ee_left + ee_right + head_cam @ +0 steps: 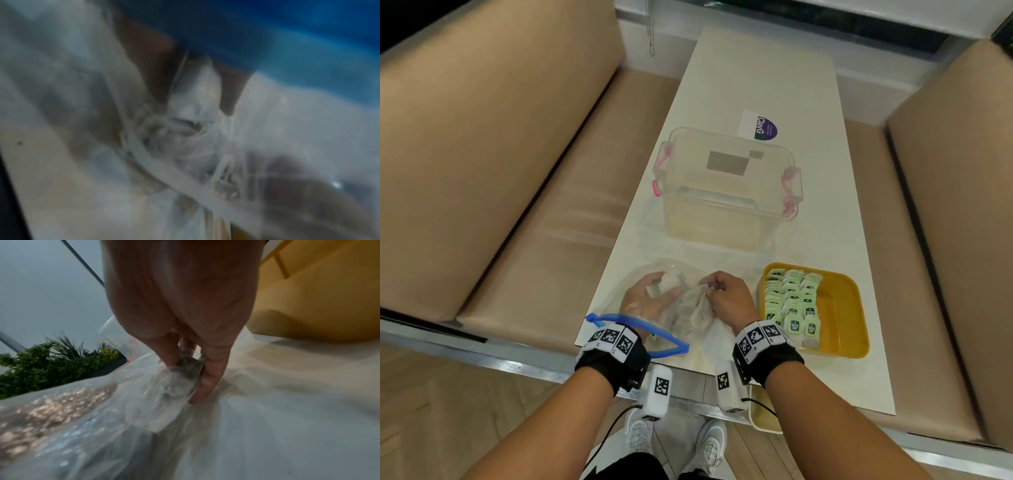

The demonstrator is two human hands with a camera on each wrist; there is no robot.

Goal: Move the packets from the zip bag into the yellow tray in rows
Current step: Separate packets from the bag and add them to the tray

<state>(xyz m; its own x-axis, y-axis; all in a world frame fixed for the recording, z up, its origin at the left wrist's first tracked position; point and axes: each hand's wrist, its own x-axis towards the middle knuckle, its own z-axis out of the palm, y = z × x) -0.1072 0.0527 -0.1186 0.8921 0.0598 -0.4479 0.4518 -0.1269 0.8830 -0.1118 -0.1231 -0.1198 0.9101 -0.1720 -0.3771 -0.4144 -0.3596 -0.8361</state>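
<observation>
The clear zip bag (688, 318) with a blue zip strip (654, 325) lies crumpled at the table's near edge. My left hand (650, 294) is inside it, fingers curled round a whitish packet (664, 286). The left wrist view is blurred and shows fingers (156, 65) around something pale (195, 100). Outside the bag, my right hand (722, 291) pinches a bunch of its plastic (160, 394) between thumb and fingers (211, 369). To the right stands the yellow tray (856, 308), its left half holding green packets (791, 301) in rows.
A clear storage box (726, 185) with pink latches stands behind the bag. A printed card (758, 125) lies further back. Beige benches (517, 205) flank the narrow white table (842, 377). A pale bin (763, 414) sits below its near edge.
</observation>
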